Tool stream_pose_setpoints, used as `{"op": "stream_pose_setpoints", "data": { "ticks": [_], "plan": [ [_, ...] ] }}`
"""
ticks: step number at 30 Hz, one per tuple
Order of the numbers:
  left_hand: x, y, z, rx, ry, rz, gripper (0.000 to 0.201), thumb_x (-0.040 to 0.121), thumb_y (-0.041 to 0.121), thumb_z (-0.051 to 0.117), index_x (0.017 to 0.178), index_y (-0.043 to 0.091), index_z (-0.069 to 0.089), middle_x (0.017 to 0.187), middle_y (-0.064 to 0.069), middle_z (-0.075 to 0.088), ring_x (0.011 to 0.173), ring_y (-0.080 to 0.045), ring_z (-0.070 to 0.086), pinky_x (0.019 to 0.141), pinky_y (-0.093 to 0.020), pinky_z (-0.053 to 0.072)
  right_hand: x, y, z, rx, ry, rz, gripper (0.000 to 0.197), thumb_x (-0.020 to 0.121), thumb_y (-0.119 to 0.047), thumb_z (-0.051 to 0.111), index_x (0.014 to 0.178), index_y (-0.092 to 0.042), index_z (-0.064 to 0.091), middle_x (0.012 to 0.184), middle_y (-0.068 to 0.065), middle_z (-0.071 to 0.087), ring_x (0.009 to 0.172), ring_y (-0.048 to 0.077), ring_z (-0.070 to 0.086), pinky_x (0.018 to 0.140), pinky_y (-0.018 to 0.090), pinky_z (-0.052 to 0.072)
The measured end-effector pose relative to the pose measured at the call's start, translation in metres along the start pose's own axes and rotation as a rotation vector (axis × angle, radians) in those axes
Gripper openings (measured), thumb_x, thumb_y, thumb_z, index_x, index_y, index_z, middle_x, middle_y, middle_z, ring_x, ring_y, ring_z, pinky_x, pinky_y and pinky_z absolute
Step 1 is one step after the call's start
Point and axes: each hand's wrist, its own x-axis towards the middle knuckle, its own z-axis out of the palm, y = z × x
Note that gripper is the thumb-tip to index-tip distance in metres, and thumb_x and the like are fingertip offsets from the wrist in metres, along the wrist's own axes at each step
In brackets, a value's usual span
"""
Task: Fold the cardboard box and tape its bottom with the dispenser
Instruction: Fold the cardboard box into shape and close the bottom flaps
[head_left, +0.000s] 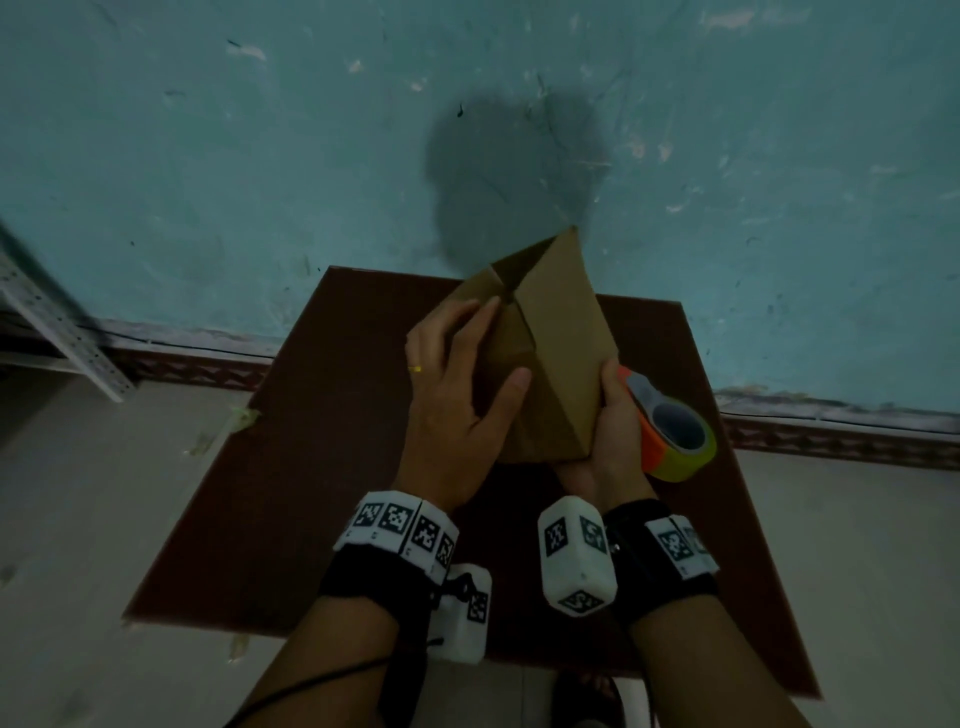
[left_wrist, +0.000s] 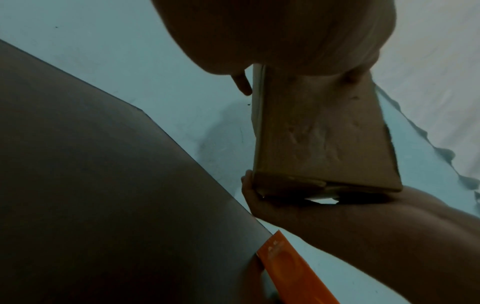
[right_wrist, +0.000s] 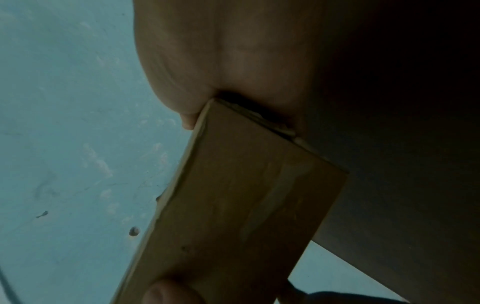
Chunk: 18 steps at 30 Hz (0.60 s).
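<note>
A brown cardboard box (head_left: 561, 338) is held tilted above the dark brown table (head_left: 311, 467), its far end flaps partly open. My left hand (head_left: 457, 374) grips its left side, fingers laid over a flap and the thumb on the near face. My right hand (head_left: 613, 431) cups the near right corner from below. In the left wrist view the box (left_wrist: 324, 133) hangs under my palm, with the right hand (left_wrist: 254, 197) at its lower end. The right wrist view shows the box (right_wrist: 246, 195) against my right palm. The orange and yellow tape dispenser (head_left: 675, 431) lies on the table just right of my right hand.
A teal wall (head_left: 260, 156) rises directly behind the table. A slotted metal rack (head_left: 47, 322) stands at the far left on the pale floor. The orange dispenser (left_wrist: 291, 267) sits near the table's edge. A foot (head_left: 587, 696) shows below the table's near edge.
</note>
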Motion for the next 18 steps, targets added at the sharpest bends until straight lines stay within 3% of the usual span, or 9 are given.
{"op": "stream_pose_setpoints", "data": {
  "ticks": [2,5,7,9,11,13,15,18],
  "plan": [
    [0.001,-0.002,-0.002,0.055,0.008,0.061,0.053,0.101,0.046,0.058,0.146,0.017,0.061,0.146,0.0,0.053,0.149,-0.014,0.03,0.123,-0.031,0.028,0.001,0.0,-0.002,-0.027,-0.022,-0.005,0.068,0.104,-0.067,0.05,0.154,-0.021,0.054,0.136,0.023,0.073,0.119,0.042,0.073,0.083,0.052,0.065],
    [0.001,-0.002,-0.003,0.087,0.064,0.128,0.039,0.106,0.039,0.053,0.117,0.011,0.078,0.131,-0.004,0.068,0.145,-0.028,0.038,0.12,-0.039,0.034,0.005,0.001,-0.008,-0.049,-0.019,-0.012,0.07,0.101,-0.067,0.057,0.155,-0.023,0.056,0.134,0.022,0.075,0.12,0.043,0.074,0.09,0.056,0.064],
    [0.002,0.0,-0.004,0.063,0.099,0.067,0.038,0.107,0.034,0.052,0.103,0.011,0.082,0.145,-0.007,0.061,0.148,-0.03,0.034,0.121,-0.036,0.031,0.01,0.003,-0.012,-0.073,-0.01,-0.006,0.071,0.098,-0.068,0.062,0.155,-0.026,0.055,0.135,0.021,0.075,0.122,0.044,0.073,0.098,0.06,0.06],
    [0.004,0.0,-0.008,0.067,0.134,0.016,0.027,0.104,0.027,0.063,0.096,0.011,0.083,0.162,-0.012,0.044,0.152,-0.03,0.029,0.123,-0.038,0.031,0.013,0.004,-0.012,-0.085,-0.005,-0.002,0.073,0.095,-0.068,0.066,0.156,-0.028,0.054,0.138,0.02,0.074,0.123,0.045,0.073,0.104,0.064,0.056],
    [0.005,-0.001,-0.011,0.037,0.19,-0.008,0.01,0.097,0.018,0.076,0.101,0.012,0.082,0.17,-0.017,0.027,0.157,-0.03,0.028,0.124,-0.044,0.035,0.014,0.004,-0.012,-0.098,-0.006,-0.018,0.075,0.094,-0.068,0.067,0.156,-0.028,0.054,0.138,0.02,0.074,0.122,0.045,0.073,0.106,0.066,0.055],
    [0.006,-0.001,-0.014,-0.034,0.216,-0.042,0.031,0.092,0.016,0.081,0.122,0.01,0.075,0.173,-0.017,0.017,0.158,-0.027,0.032,0.123,-0.044,0.04,0.016,0.004,-0.012,-0.101,0.002,-0.027,0.076,0.093,-0.069,0.069,0.155,-0.028,0.054,0.137,0.02,0.075,0.122,0.046,0.073,0.108,0.069,0.053],
    [0.006,-0.002,-0.017,-0.076,0.228,-0.079,0.051,0.09,0.014,0.083,0.138,0.007,0.065,0.172,-0.014,0.023,0.152,-0.022,0.043,0.118,-0.04,0.047,0.017,0.005,-0.014,-0.106,0.008,-0.036,0.078,0.091,-0.069,0.07,0.155,-0.028,0.054,0.138,0.02,0.074,0.124,0.047,0.072,0.109,0.069,0.051],
    [0.009,-0.004,-0.023,-0.179,0.212,-0.132,0.061,0.089,0.007,0.083,0.144,0.006,0.058,0.159,-0.008,0.046,0.14,-0.015,0.056,0.111,-0.04,0.053,0.015,0.004,-0.014,-0.12,0.022,-0.034,0.077,0.091,-0.069,0.071,0.155,-0.03,0.054,0.14,0.02,0.073,0.125,0.047,0.071,0.109,0.071,0.051]
  ]
}}
